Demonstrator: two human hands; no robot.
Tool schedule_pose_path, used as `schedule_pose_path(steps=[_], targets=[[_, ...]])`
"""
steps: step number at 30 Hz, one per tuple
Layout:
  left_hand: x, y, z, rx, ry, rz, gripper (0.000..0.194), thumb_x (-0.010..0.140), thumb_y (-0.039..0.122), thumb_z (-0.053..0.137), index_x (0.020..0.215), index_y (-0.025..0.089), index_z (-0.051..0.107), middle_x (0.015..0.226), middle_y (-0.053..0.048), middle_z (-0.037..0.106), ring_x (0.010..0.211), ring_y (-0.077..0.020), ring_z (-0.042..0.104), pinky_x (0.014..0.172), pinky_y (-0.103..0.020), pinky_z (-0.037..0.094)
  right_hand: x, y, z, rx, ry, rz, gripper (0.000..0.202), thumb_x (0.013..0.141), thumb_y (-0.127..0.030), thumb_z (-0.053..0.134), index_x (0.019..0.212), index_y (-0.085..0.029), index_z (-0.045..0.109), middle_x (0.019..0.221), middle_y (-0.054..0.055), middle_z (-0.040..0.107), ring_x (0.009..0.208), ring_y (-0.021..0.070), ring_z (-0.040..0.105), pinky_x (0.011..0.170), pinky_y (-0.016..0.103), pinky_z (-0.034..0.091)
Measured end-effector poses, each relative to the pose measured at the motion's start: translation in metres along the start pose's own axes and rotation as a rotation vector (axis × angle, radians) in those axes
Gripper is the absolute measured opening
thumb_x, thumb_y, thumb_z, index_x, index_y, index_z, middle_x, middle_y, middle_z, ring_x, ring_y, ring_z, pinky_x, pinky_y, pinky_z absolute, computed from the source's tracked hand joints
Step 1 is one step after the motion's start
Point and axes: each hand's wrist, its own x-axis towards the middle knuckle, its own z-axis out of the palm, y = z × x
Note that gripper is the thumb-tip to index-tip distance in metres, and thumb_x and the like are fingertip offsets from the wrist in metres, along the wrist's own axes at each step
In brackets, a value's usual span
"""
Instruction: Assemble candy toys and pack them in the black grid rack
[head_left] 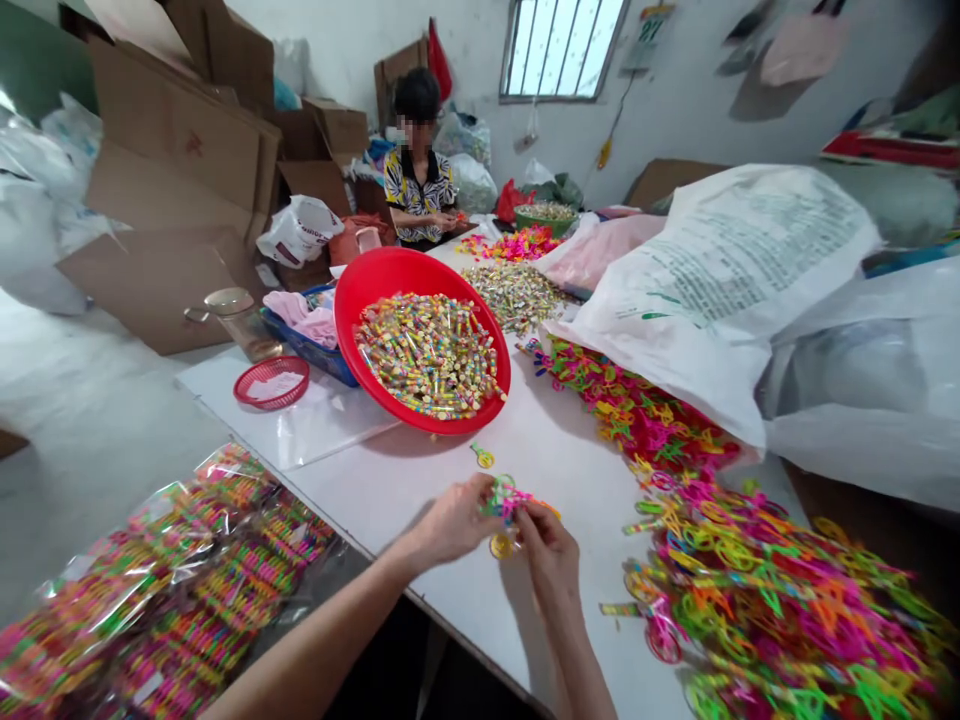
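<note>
Over the white table (pixel 562 410) both hands meet around a small cluster of coloured plastic pieces (pixel 511 500), pink, green and blue. My left hand (pixel 454 522) pinches the cluster from the left. My right hand (pixel 551 550) closes its fingertips on the right side of it, where an orange bit shows. The fingers partly hide the pieces, so their exact shape is unclear. A yellow round piece (pixel 501 546) shows just below the fingers. Farther up lies a green-and-yellow piece (pixel 484 456). Beyond it a tilted red basin (pixel 352 340) holds many small wrapped cylinders (pixel 431 355).
At the right, a heap of bright plastic pieces (pixel 787 600) spills from a white sack (pixel 720 260). A red basket (pixel 271 402) and a blue basket (pixel 330 355) stand at the left edge. Packed bags (pixel 187 570) lie lower left. Another person (pixel 420 180) sits at the far end.
</note>
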Motion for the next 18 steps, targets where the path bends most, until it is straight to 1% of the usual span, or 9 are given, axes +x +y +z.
schedule_pose_path(steps=[2, 4, 6, 8, 10, 12, 15, 16, 18], targets=[[0.019, -0.004, -0.020, 0.228, 0.143, -0.016, 0.035, 0.070, 0.019, 0.060, 0.105, 0.016, 0.060, 0.110, -0.011, 0.059, 0.106, -0.0297, 0.048, 0.091, -0.040, 0.034, -0.003, 0.001, -0.015, -0.043, 0.076, 0.017, 0.027, 0.072, -0.042, 0.064, 0.081, -0.016, 0.064, 0.068, 0.002, 0.063, 0.055, 0.0135, 0.053, 0.052, 0.026, 0.045], [0.039, -0.012, -0.038, 0.435, 0.257, -0.053, 0.029, 0.074, 0.017, 0.054, 0.102, 0.012, 0.060, 0.120, -0.017, 0.053, 0.119, -0.0352, 0.036, 0.099, -0.048, 0.023, -0.008, 0.001, -0.023, -0.092, 0.116, 0.029, 0.026, 0.074, -0.041, 0.062, 0.082, -0.017, 0.062, 0.067, 0.001, 0.062, 0.053, 0.0129, 0.052, 0.052, 0.025, 0.045], [0.055, -0.018, -0.048, 0.597, 0.304, -0.074, 0.025, 0.075, 0.015, 0.050, 0.097, 0.011, 0.061, 0.120, -0.020, 0.052, 0.123, -0.0367, 0.032, 0.101, -0.051, 0.019, -0.011, 0.002, -0.024, -0.113, 0.099, 0.049, 0.025, 0.075, -0.041, 0.061, 0.083, -0.018, 0.061, 0.068, 0.002, 0.062, 0.054, 0.0137, 0.053, 0.052, 0.026, 0.046], [0.059, -0.018, -0.049, 0.717, 0.311, -0.074, 0.025, 0.075, 0.013, 0.047, 0.096, 0.012, 0.062, 0.117, -0.019, 0.055, 0.122, -0.0353, 0.035, 0.101, -0.050, 0.020, -0.011, 0.002, -0.025, -0.112, 0.061, 0.073, 0.025, 0.075, -0.042, 0.059, 0.081, -0.017, 0.060, 0.068, 0.002, 0.062, 0.056, 0.0149, 0.054, 0.053, 0.027, 0.047], [0.049, -0.014, -0.047, 0.790, 0.298, -0.064, 0.026, 0.078, 0.015, 0.045, 0.097, 0.012, 0.061, 0.112, -0.018, 0.058, 0.117, -0.0334, 0.041, 0.099, -0.048, 0.026, -0.008, 0.001, -0.032, -0.136, 0.106, 0.078, 0.026, 0.075, -0.043, 0.058, 0.079, -0.017, 0.058, 0.066, 0.002, 0.061, 0.057, 0.0157, 0.056, 0.055, 0.027, 0.047], [0.030, -0.009, -0.049, 0.852, 0.271, -0.022, 0.026, 0.080, 0.018, 0.042, 0.097, 0.013, 0.061, 0.105, -0.016, 0.059, 0.109, -0.0312, 0.048, 0.096, -0.045, 0.031, -0.008, -0.004, -0.047, -0.170, 0.258, 0.071, 0.026, 0.075, -0.042, 0.056, 0.079, -0.017, 0.057, 0.067, 0.003, 0.061, 0.059, 0.0160, 0.057, 0.057, 0.028, 0.047], [-0.002, -0.004, -0.054, 0.976, 0.172, 0.137, 0.024, 0.080, 0.020, 0.042, 0.094, 0.016, 0.062, 0.096, -0.011, 0.059, 0.099, -0.0267, 0.051, 0.091, -0.040, 0.037, -0.013, -0.021, -0.063, -0.208, 0.415, 0.034, 0.026, 0.076, -0.042, 0.055, 0.084, -0.018, 0.055, 0.074, 0.003, 0.062, 0.062, 0.0161, 0.060, 0.058, 0.027, 0.047], [-0.010, -0.004, -0.054, 0.983, 0.108, 0.177, 0.023, 0.079, 0.019, 0.044, 0.092, 0.016, 0.062, 0.093, -0.009, 0.058, 0.096, -0.0250, 0.052, 0.089, -0.038, 0.039, -0.016, -0.026, -0.063, -0.228, 0.406, 0.020, 0.026, 0.077, -0.042, 0.054, 0.085, -0.018, 0.055, 0.074, 0.003, 0.062, 0.061, 0.0160, 0.060, 0.058, 0.027, 0.047], [-0.021, -0.007, -0.047, 0.905, -0.001, 0.203, 0.021, 0.076, 0.016, 0.046, 0.087, 0.017, 0.064, 0.090, -0.008, 0.057, 0.092, -0.0225, 0.053, 0.085, -0.035, 0.042, -0.022, -0.034, -0.053, -0.288, 0.294, -0.010, 0.025, 0.079, -0.043, 0.051, 0.085, -0.019, 0.055, 0.070, 0.001, 0.061, 0.058, 0.0151, 0.059, 0.056, 0.026, 0.046]])
